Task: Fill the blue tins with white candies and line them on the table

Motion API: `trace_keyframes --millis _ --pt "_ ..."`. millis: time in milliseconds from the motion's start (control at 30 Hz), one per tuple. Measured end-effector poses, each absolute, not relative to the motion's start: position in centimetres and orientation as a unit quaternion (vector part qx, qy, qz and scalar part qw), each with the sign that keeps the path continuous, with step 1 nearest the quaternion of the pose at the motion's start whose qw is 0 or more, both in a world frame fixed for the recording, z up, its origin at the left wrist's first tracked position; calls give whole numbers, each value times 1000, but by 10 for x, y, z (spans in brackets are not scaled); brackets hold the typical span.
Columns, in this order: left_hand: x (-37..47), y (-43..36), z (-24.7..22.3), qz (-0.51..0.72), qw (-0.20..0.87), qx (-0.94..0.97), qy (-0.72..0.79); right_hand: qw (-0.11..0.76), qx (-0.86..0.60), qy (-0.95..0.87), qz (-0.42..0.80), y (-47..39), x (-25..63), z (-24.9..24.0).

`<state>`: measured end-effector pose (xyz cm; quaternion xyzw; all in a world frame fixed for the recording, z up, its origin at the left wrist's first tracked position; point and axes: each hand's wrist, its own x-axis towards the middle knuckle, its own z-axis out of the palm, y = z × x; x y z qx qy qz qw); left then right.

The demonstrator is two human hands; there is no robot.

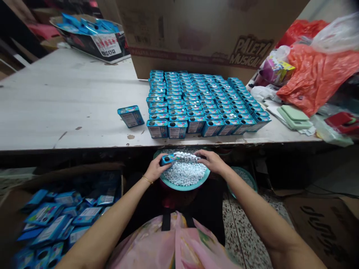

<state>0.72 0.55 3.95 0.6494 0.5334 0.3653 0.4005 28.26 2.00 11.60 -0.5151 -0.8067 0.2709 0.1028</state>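
Observation:
My left hand (155, 169) is closed around a small blue box (167, 159) with a dark round hole in its top, tilted over a green basin (171, 184). The basin sits at my lap and is full of small white pellets (186, 174). A raised row of white pellets (185, 155) stretches from the box to my right hand (211, 161). The fingers of that hand are curled at the row's far end; what carries the pellets there I cannot make out.
Rows of upright blue boxes (196, 125) fill the table's middle, before a large carton (182, 37). One blue box (131, 116) stands apart. A carton of blue boxes (61, 209) is low left. Another pellet basin (254, 183), a pale green scale (294, 116) and plastic bags (322, 71) are rightward.

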Motion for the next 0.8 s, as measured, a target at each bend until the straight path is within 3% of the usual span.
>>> trace_keyframes --millis 300,533,667,800 --pt "23 11 39 315 353 712 519 -91 -474 -868 112 27 243 171" --pt "24 11 40 336 371 692 521 -128 -460 -877 53 28 229 191" --pt "14 9 41 385 413 628 535 -129 -494 -858 55 23 270 170" --pt "7 7 30 432 513 510 539 -168 -559 -808 82 12 299 107"
